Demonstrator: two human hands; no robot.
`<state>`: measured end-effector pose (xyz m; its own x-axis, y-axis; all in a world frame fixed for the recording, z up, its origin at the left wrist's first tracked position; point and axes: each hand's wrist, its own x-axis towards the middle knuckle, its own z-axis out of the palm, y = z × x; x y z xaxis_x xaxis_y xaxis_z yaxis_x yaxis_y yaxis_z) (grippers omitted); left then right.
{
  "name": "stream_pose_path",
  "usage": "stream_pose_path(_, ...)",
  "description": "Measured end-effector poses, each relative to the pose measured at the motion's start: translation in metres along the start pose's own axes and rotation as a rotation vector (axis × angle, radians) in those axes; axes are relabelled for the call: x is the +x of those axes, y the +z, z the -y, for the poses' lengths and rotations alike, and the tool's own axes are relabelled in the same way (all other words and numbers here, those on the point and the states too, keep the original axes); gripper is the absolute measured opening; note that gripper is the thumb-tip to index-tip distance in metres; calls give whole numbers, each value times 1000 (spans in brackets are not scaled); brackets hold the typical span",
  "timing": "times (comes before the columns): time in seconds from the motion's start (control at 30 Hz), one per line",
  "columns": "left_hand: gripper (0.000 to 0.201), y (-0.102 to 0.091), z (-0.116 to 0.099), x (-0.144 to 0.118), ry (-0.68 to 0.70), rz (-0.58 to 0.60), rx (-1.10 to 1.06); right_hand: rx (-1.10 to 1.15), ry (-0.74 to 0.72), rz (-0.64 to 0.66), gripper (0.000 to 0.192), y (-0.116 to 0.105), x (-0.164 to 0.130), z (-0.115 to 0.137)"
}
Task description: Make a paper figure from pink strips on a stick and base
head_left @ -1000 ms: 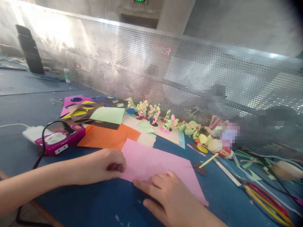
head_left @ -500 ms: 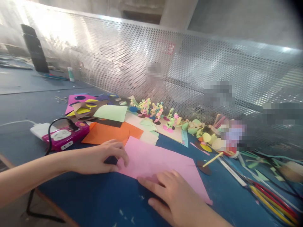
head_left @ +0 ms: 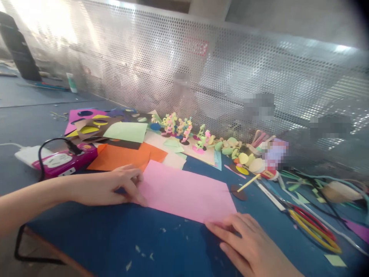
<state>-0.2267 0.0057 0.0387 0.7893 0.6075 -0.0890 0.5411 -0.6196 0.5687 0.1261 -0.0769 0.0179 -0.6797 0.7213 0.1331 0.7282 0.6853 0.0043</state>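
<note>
A sheet of pink paper [head_left: 184, 190] lies flat on the blue table in front of me. At its near left corner, my left hand [head_left: 122, 186] pinches the edge between thumb and bent fingers. My right hand [head_left: 248, 242] rests at the near right corner with fingers stretched out and the thumb apart, its fingertips touching the paper. That hand hides the corner beneath it. Orange paper [head_left: 121, 156] lies just beyond my left hand. A brown paper disc [head_left: 238, 193] with a yellow strip [head_left: 248, 182] sits right of the pink sheet.
A magenta power strip [head_left: 66, 159] with cables stands at left. Small paper flower models [head_left: 187, 130] line the back before a perforated metal screen [head_left: 144, 61]. Yellow-and-red-handled scissors [head_left: 315, 227], a white cutter-like tool [head_left: 269, 195] and paper scraps lie at right.
My right hand has slid right along the near edge of the pink paper to its corner. My left fingers have come down onto the left corner. The camera view has shifted slightly.
</note>
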Motion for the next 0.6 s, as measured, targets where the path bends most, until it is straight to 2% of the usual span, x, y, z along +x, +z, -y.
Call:
stream_pose_path(0.3, 28, -2, -3, 3, -86, 27, 67, -47, 142, -69, 33, -1, -48, -20)
stream_pose_path(0.6, 29, 5, 8, 2, -74, 10, 79, 48, 180, -139, 31, 2, -63, -24)
